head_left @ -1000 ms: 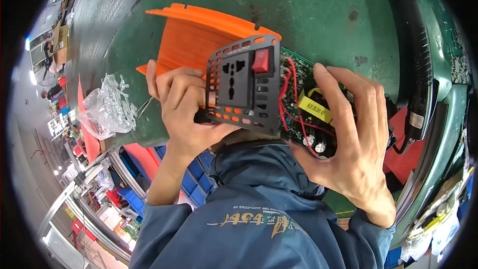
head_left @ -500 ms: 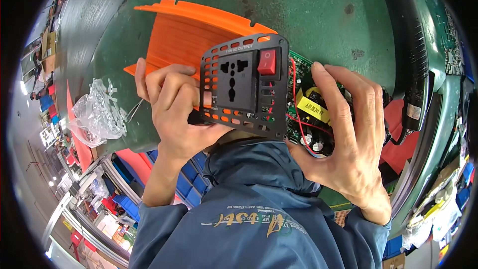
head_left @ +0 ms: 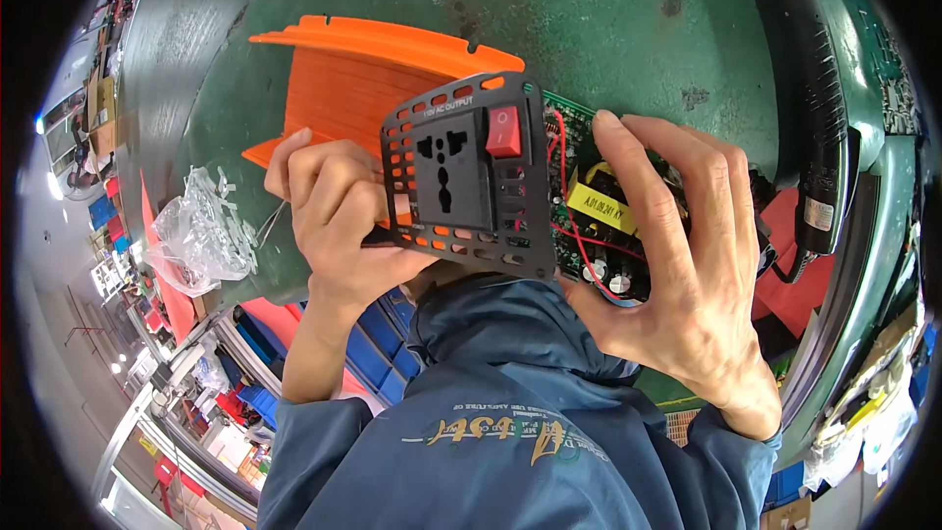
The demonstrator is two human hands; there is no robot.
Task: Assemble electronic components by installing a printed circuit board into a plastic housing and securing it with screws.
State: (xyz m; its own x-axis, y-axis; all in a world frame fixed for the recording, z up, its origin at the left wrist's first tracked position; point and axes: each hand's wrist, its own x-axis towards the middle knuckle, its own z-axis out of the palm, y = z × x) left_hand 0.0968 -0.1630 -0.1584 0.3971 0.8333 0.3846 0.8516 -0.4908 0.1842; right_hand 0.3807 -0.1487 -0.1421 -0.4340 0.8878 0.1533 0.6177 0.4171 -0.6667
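Note:
My right hand [head_left: 677,226] grips a green circuit board [head_left: 564,123] by its edges, thumb near and fingers over the far side. On the board are a transformer with a yellow label [head_left: 601,206], red wires and round capacitors. To its left stands a black end panel [head_left: 535,186] with slots, carrying a black socket [head_left: 446,172] and a red rocker switch [head_left: 503,132]. My left hand [head_left: 339,201] is closed at the panel's left edge; its fingertips are partly hidden behind the panel. Beyond it, an orange ribbed metal housing [head_left: 339,88] lies on the table.
A clear plastic bag of small parts [head_left: 208,231] lies on the left of the green table [head_left: 579,0]. A black cylindrical tool [head_left: 819,186] with a cord runs along the right side. Red sheets [head_left: 795,294] show beneath it, and bagged items [head_left: 854,422] sit at the lower right.
The panel and circuit board have shifted slightly left, and the panel has turned a little. Both hands keep their hold. The housing appears slightly lower and further left in view.

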